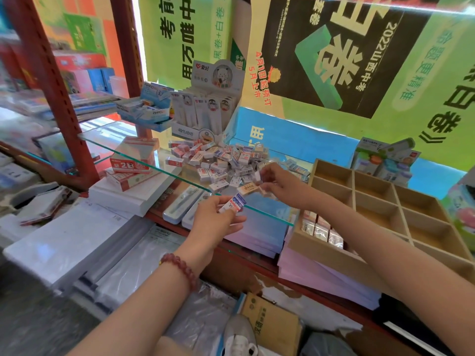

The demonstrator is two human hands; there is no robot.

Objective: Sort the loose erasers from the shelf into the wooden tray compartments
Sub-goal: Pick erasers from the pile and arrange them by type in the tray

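Blue-labelled eraser (235, 204) pinched in my left hand (214, 222), tan eraser (247, 189) in my right hand (279, 185), split by kind for the wooden tray (316, 249).

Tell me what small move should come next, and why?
Probably carry the left hand with its blue-and-white eraser rightward to the wooden tray: the eraser is already pinched, most compartments look bare, and the right hand pinches a white eraser at the pile.

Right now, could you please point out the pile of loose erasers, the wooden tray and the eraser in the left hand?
pile of loose erasers (221, 160), head view, middle of the heap.
wooden tray (318, 251), head view, bare front wall.
blue-and-white eraser (235, 203), head view, its printed sleeve.
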